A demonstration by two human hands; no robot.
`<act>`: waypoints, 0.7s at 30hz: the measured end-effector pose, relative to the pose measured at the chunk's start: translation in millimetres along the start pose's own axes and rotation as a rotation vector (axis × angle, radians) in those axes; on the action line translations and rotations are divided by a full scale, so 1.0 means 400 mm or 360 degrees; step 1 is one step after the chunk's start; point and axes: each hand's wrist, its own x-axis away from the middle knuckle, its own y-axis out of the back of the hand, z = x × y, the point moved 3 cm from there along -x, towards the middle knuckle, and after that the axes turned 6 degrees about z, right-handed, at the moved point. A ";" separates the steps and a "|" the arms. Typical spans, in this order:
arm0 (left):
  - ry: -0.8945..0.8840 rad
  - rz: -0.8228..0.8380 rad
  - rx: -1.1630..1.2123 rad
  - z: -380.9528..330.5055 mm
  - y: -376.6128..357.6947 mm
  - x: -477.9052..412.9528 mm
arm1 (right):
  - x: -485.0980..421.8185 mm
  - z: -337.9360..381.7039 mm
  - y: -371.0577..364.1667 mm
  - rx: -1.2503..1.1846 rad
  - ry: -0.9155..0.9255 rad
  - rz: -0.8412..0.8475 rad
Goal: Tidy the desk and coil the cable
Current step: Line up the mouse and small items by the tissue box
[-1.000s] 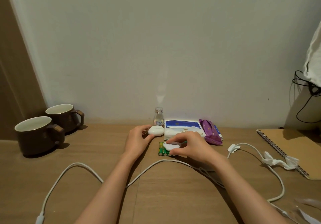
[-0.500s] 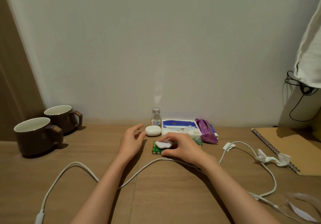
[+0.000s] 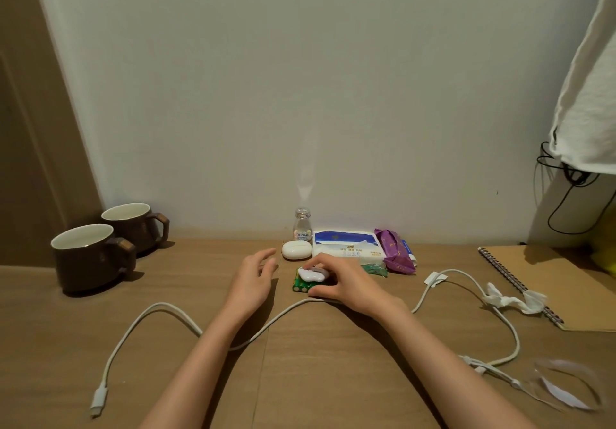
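Observation:
A long white cable (image 3: 160, 310) snakes loosely across the wooden desk (image 3: 316, 372), from a plug (image 3: 98, 401) at the front left, under both forearms, to loops at the right. My right hand (image 3: 343, 280) holds a small white object (image 3: 310, 274) on top of a green battery pack (image 3: 301, 284). My left hand (image 3: 255, 278) rests with fingers spread, empty, a little short of a white oval case (image 3: 296, 250).
Two brown mugs (image 3: 90, 257) stand at the back left. A small bottle (image 3: 302, 227), a tissue pack (image 3: 346, 245) and a purple packet (image 3: 395, 251) line the wall. A spiral notebook (image 3: 546, 282), crumpled tissue (image 3: 513, 299) and clear plastic wrapper (image 3: 566, 388) lie right.
My left hand let go of the white oval case and drew back, fingers spread. My right hand stayed on the small white object over the batteries.

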 end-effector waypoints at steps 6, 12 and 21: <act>-0.0072 -0.0053 -0.0043 -0.035 -0.004 0.012 | 0.015 -0.008 -0.002 -0.0072 -0.0008 -0.0017; -0.0088 -0.0043 0.0089 -0.085 -0.037 0.019 | 0.078 -0.007 0.082 -0.0129 -0.0078 -0.0199; -0.0390 -0.0070 -0.0080 -0.194 -0.178 0.001 | 0.201 -0.174 0.296 -0.0023 -0.0369 -0.0714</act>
